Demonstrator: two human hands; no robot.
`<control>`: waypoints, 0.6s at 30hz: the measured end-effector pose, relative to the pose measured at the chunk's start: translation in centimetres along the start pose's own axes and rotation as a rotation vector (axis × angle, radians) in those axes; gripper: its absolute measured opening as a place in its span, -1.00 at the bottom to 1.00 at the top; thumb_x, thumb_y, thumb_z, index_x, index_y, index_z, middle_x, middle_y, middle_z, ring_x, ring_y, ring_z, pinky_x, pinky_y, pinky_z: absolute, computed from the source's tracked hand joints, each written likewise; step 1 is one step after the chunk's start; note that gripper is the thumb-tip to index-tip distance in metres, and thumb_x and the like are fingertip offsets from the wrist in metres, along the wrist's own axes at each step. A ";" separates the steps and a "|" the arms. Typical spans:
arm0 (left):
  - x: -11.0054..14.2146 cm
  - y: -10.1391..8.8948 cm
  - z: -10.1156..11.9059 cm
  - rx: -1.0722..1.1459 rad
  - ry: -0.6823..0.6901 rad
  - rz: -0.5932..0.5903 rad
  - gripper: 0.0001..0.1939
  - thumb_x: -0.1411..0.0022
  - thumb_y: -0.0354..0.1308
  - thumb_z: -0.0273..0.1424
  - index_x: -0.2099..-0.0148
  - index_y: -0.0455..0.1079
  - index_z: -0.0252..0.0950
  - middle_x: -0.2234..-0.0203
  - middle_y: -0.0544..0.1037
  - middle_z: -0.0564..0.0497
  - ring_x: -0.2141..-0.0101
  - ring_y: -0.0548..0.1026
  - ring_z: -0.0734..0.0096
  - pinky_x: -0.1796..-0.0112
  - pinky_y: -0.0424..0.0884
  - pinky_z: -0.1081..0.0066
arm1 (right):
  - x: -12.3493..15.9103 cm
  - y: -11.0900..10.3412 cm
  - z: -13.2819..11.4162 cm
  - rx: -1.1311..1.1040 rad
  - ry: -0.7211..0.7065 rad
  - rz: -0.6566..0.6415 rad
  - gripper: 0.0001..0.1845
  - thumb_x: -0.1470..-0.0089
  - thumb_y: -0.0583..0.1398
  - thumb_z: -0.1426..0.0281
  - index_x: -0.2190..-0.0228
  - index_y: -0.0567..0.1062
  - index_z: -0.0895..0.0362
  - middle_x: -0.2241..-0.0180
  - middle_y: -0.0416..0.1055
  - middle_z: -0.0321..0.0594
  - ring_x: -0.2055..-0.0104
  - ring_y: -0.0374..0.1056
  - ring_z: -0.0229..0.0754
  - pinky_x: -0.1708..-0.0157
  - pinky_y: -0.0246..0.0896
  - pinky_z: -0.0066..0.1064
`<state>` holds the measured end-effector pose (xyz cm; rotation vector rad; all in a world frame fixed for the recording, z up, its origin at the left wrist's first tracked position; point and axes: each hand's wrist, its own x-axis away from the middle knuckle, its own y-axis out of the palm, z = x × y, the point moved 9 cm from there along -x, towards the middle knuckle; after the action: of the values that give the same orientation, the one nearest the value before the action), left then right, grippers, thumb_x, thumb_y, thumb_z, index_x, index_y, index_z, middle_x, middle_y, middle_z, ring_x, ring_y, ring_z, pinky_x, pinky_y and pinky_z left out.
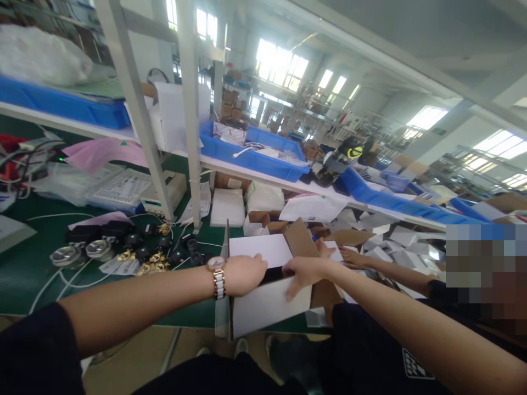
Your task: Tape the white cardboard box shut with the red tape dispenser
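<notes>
Green tabletop point(20, 274) bearing an open cardboard box point(223, 315), placed at the front edge directly beneath the fingers of both hands. Above the tabletop, a white shelf point(247, 174), crossed by white uprights point(190, 109) to the left of the box. Along the shelf, blue trays point(255, 159), the middle one holding cables and packaging. On the tabletop to the right, a heap of white box-like pieces point(403, 236), partly behind a co-worker's forearm point(403, 277). Inside the cardboard box, a far white panel point(272, 245) and a near white panel point(272, 310), separated by a dark gap. In the way on the right, a raised brown flap point(302, 237), between the box's mouth and the co-worker's hands point(356, 258). At the gap, left hand point(245, 274) with fingers curled together by the far panel; impossible to tell whether pinching it. Just beside, right hand point(308, 270) with thumb and fingers spread, thumb on the near panel, fingers at the gap. Left of the box, apart from the fingers, black-topped valves point(99, 249); near these, smaller brass fittings point(156, 258). Around the left wrist, a wristwatch point(216, 274).
</notes>
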<state>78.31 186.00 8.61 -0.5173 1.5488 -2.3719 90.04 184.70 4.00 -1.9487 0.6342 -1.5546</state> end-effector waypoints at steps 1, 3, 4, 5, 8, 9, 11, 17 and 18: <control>-0.1 -0.4 0.4 -0.032 -0.006 -0.018 -0.69 -0.18 0.00 -0.63 0.07 0.44 -0.38 0.20 0.59 -0.27 0.29 0.61 0.01 0.35 0.51 0.17 | -0.7 -0.6 0.1 0.052 0.032 0.079 -0.34 0.21 0.44 0.00 0.16 0.56 0.19 0.25 0.52 -0.16 0.29 0.40 -0.07 0.36 0.19 -0.41; 0.0 -1.3 0.8 -0.046 -0.002 0.024 -0.68 -0.27 -0.09 -0.62 0.03 0.40 -0.39 0.23 0.60 -0.24 0.26 0.62 0.04 0.30 0.53 0.17 | -1.7 -1.6 0.2 0.163 0.095 0.250 -0.17 0.26 0.48 0.04 0.05 0.47 0.29 0.09 0.45 0.06 0.11 0.37 0.09 0.17 0.21 -0.30; 0.2 -2.0 1.1 -0.016 0.032 0.105 -0.70 -0.30 -0.09 -0.59 0.05 0.41 -0.37 0.25 0.60 -0.21 0.25 0.61 0.07 0.26 0.53 0.17 | -2.2 -2.0 0.1 0.217 0.122 0.326 -0.10 0.31 0.51 0.06 0.02 0.44 0.33 0.04 0.39 0.15 0.02 0.32 0.17 0.07 0.18 -0.23; 0.8 -3.0 1.1 0.025 0.077 0.240 -0.72 -0.33 -0.09 -0.55 0.06 0.42 -0.36 0.23 0.61 -0.20 0.20 0.60 0.09 0.20 0.52 0.16 | -2.5 -2.3 -0.1 0.264 0.142 0.384 -0.05 0.36 0.53 0.09 0.01 0.41 0.35 0.01 0.35 0.21 -0.03 0.27 0.24 0.00 0.14 -0.16; 5.2 -6.4 -0.6 0.174 0.175 0.831 -0.71 -0.39 -0.09 -0.47 -0.02 0.40 -0.31 0.03 0.56 -0.17 -0.02 0.50 0.19 -0.07 0.39 0.13 | -3.5 -2.3 -0.6 0.352 0.158 0.460 -0.01 0.45 0.56 0.09 0.05 0.42 0.36 0.06 0.34 0.19 -0.02 0.25 0.27 -0.03 0.12 -0.07; 6.6 -6.7 -1.3 0.193 0.198 0.958 -0.70 -0.40 -0.09 -0.46 -0.04 0.40 -0.29 0.00 0.55 -0.14 -0.08 0.46 0.21 -0.14 0.32 0.12 | -3.7 -2.3 -0.7 0.366 0.153 0.462 -0.03 0.46 0.56 0.08 0.07 0.43 0.35 0.09 0.36 0.16 0.01 0.27 0.24 0.00 0.15 -0.08; 7.3 -6.2 -2.0 0.166 0.243 0.987 -0.70 -0.40 -0.12 -0.46 0.04 0.45 -0.24 0.07 0.59 -0.04 -0.06 0.46 0.26 -0.21 0.19 0.08 | -3.9 -2.5 -0.9 0.381 0.143 0.458 -0.04 0.50 0.57 0.07 0.11 0.44 0.33 0.13 0.38 0.12 0.07 0.32 0.20 0.06 0.20 -0.10; -0.2 -0.8 -0.9 -0.123 0.229 0.491 -0.57 -0.45 -0.14 -0.29 0.37 0.44 -0.29 0.45 0.54 -0.03 0.32 0.47 0.23 0.09 0.37 0.11 | 0.8 -5.1 -2.4 0.389 0.023 0.608 -0.72 -0.07 0.35 0.33 0.20 0.47 0.17 0.08 0.42 -0.03 0.08 0.36 0.04 0.13 0.23 -0.20; -1.7 0.3 -0.8 -0.146 0.221 0.437 -0.59 -0.45 -0.11 -0.28 0.35 0.44 -0.31 0.43 0.54 -0.05 0.32 0.47 0.21 0.15 0.38 0.13 | 2.8 -6.2 -2.3 0.363 -0.009 0.767 -0.83 -0.16 0.26 0.39 0.18 0.48 0.15 0.04 0.42 -0.04 0.04 0.35 0.02 0.09 0.22 -0.19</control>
<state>79.47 187.20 7.79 0.0626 1.7258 -2.0419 88.54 187.01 10.61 -1.2225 0.8875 -1.0720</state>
